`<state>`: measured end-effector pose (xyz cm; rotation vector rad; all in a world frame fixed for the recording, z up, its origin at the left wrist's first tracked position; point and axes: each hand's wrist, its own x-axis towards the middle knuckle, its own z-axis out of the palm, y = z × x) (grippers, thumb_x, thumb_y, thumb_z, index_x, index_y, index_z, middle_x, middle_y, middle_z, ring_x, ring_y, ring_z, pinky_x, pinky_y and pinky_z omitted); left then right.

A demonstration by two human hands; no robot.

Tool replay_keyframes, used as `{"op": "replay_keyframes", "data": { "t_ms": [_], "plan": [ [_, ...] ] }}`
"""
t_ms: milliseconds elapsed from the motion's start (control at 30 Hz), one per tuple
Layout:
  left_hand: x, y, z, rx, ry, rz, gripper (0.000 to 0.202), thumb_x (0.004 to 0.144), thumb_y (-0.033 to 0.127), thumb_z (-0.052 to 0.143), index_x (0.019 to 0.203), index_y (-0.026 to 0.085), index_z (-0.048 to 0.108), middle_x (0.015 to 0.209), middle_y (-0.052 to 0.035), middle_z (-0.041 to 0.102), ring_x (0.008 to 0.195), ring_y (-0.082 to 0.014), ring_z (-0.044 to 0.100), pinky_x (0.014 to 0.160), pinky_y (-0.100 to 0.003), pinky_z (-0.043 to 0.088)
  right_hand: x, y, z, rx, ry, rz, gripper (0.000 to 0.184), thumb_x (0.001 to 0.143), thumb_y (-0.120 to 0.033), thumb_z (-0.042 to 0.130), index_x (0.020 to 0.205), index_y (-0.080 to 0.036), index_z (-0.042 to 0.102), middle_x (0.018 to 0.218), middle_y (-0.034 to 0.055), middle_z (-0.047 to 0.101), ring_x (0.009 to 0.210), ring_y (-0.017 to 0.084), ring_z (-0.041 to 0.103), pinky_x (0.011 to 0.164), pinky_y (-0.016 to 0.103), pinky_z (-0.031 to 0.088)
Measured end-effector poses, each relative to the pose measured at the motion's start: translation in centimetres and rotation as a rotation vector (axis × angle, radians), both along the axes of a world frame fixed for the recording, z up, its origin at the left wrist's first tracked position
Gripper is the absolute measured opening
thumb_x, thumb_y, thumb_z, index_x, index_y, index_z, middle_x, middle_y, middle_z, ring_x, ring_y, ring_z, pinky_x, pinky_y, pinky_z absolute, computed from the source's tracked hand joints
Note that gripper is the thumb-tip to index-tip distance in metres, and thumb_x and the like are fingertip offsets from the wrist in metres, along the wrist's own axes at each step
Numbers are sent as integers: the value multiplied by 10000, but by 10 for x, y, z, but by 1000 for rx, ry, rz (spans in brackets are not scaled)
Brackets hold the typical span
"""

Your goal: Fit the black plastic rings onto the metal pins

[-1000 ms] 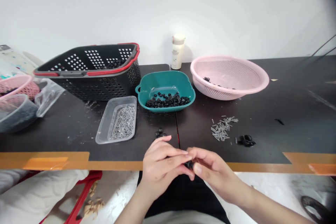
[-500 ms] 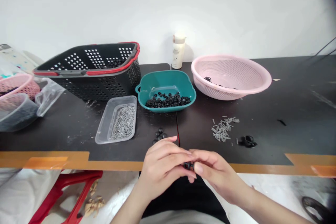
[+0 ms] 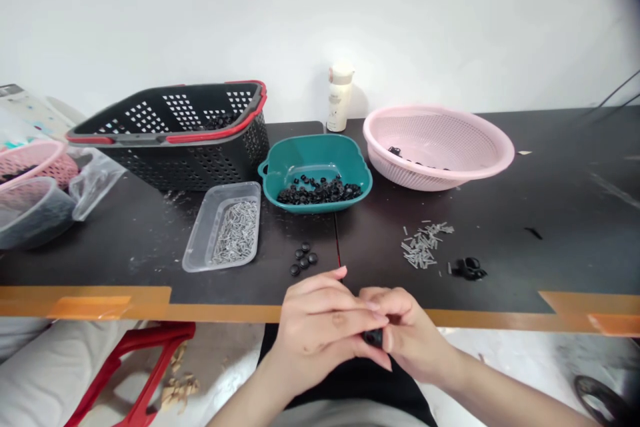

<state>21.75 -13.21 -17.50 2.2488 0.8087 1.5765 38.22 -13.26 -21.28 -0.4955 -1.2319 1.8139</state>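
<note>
Loose black rings (image 3: 303, 259) lie on the table (image 3: 550, 213) just beyond the left hand (image 3: 317, 337). Together with the right hand (image 3: 413, 333), it pinches a small black ring (image 3: 373, 338) above the table's front edge. Further right lie scattered metal pins (image 3: 425, 243).

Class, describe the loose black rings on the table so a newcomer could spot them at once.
On the black table, find the teal bowl in the middle. Just in front of it, above the person's left hand, lie a few small black rings. Unlike those in the bowl, they sit loose on the bare tabletop.
</note>
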Motion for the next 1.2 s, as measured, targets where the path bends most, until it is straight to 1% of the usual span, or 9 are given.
{"op": "replay_keyframes", "data": {
  "t_ms": [167, 333, 433, 533, 633, 767, 900, 1033, 1200],
  "plan": [
    [-2, 0, -9, -34, -49, 32, 262, 767, 431, 712, 886, 198, 717, 750, 14, 757, 667, -100, 671, 1002, -346, 515, -12, -8, 3, -139, 59, -36, 232, 778, -408, 762, 738, -196, 675, 654, -35, 507, 597, 84, 440, 579, 196, 376],
    [-15, -9, -15, -68, 137, 111, 187, 823, 313, 711, 975, 206, 714, 790, 8, 733, 739, -115, 659, 992, -350, 507, -6, -3, 10, -259, -161, 51, 288, 842, -430, 685, 760, -165, 607, 632, -36, 519, 604, 85, 456, 624, 210, 400],
    [-18, -20, -24, -93, 220, 110, 162, 879, 202, 649, 1033, 172, 688, 829, -4, 724, 746, -104, 655, 984, -317, 509, 4, -1, 14, -93, -414, 87, 262, 855, -424, 661, 798, -169, 647, 711, -10, 564, 661, 108, 499, 652, 231, 419],
    [-20, -26, -37, -136, 278, 184, 153, 890, 151, 624, 1037, 148, 664, 882, -9, 738, 758, -104, 670, 1037, -331, 459, 16, -2, 14, 132, -701, 9, 221, 884, -394, 616, 906, -192, 704, 839, 34, 617, 727, 140, 555, 668, 251, 445],
    [-25, -24, -49, -193, 320, 334, 97, 898, 165, 614, 971, 183, 675, 874, 7, 748, 759, -121, 676, 1035, -375, 414, 34, 1, 6, 232, -897, -194, 273, 905, -416, 564, 1030, -217, 704, 899, 53, 643, 682, 147, 567, 627, 266, 460],
    [-32, -18, -50, -223, 375, 543, 156, 926, 274, 580, 890, 253, 730, 768, 15, 727, 711, -154, 625, 845, -379, 388, 75, 13, -3, 248, -1087, -559, 337, 871, -511, 572, 1012, -239, 712, 894, 52, 673, 732, 189, 588, 632, 294, 465],
    [-35, -12, -45, -231, 481, 562, 201, 947, 266, 535, 967, 218, 729, 767, -2, 723, 701, -161, 606, 739, -341, 350, 112, 27, -2, 296, -1280, -756, 362, 844, -547, 570, 1000, -250, 706, 912, 56, 683, 760, 229, 588, 636, 338, 448],
    [-33, -5, -42, -122, 635, 598, 219, 953, 244, 513, 971, 176, 720, 734, -18, 715, 656, -175, 573, 682, -333, 326, 118, 40, 1, 460, -1378, -737, 291, 883, -481, 526, 924, -254, 704, 1000, 55, 689, 911, 266, 593, 750, 381, 459],
    [-30, 1, -32, 46, 816, 585, 223, 954, 201, 501, 976, 131, 712, 712, -25, 699, 627, -175, 558, 638, -330, 308, 103, 62, 5, 567, -1450, -565, 221, 885, -386, 553, 810, -243, 704, 899, 48, 690, 871, 258, 583, 786, 386, 460]
  ]
}}
